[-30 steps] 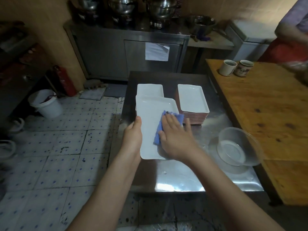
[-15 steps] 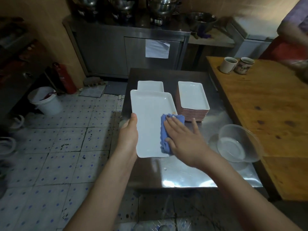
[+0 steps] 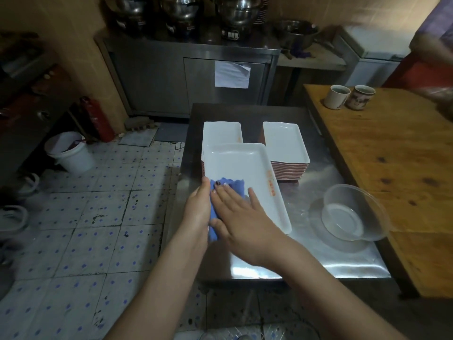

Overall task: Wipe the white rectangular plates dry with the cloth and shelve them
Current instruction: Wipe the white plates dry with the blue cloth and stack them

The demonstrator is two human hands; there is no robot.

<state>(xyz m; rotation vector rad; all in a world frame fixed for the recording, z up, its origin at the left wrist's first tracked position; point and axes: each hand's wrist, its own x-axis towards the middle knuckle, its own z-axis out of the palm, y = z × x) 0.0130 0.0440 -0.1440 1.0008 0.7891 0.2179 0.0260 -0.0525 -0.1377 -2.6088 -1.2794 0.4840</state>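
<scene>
A white rectangular plate (image 3: 245,173) with orange lettering on its right rim is held over the steel table (image 3: 318,182). My left hand (image 3: 198,207) grips its near left edge. My right hand (image 3: 242,217) lies flat, fingers straight, pressing a blue cloth (image 3: 228,186) onto the plate's near left part. Part of the cloth hangs between my hands. Behind the held plate sits one stack of white plates (image 3: 221,131). A second, taller stack (image 3: 285,146) with red-striped sides stands to its right.
A clear plastic bowl (image 3: 348,214) sits on the table at the right. A wooden table (image 3: 392,148) beside it carries two mugs (image 3: 348,96). Steel cabinet and pots stand at the back. A white bucket (image 3: 71,150) and fire extinguisher (image 3: 96,119) stand on the tiled floor, left. A person stands far right.
The plate has turned, its far end now swung leftward and its right rim showing. My right hand with the cloth has slid from the plate's right side to its near left side, beside my left hand.
</scene>
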